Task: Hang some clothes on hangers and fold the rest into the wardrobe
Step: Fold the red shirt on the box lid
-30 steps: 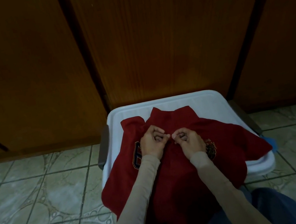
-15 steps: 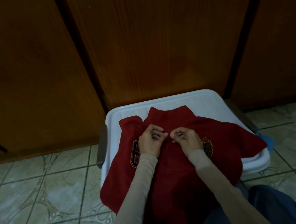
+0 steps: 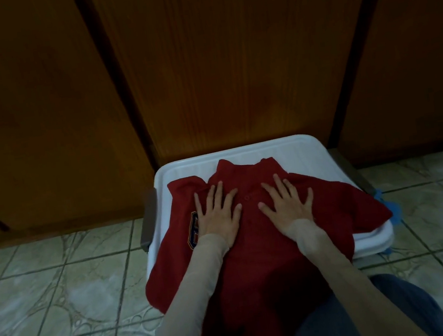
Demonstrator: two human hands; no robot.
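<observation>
A red polo shirt (image 3: 259, 251) lies face up across the white lid of a storage box (image 3: 304, 151), collar toward the wardrobe, its hem hanging over my lap. A dark number patch shows on its left chest. My left hand (image 3: 217, 215) lies flat on the left chest with fingers spread and straight. My right hand (image 3: 288, 203) lies flat on the right chest in the same way. The buttoned placket runs between the two hands.
Closed dark wooden wardrobe doors (image 3: 226, 59) stand right behind the box. Pale patterned floor tiles (image 3: 60, 295) surround it. Something blue (image 3: 394, 210) pokes out at the box's right side. My knee in blue jeans (image 3: 368, 316) is at the bottom right.
Both hands pinched the placket below the collar before. Now they have let go, moved apart and spread flat on the shirt's chest.
</observation>
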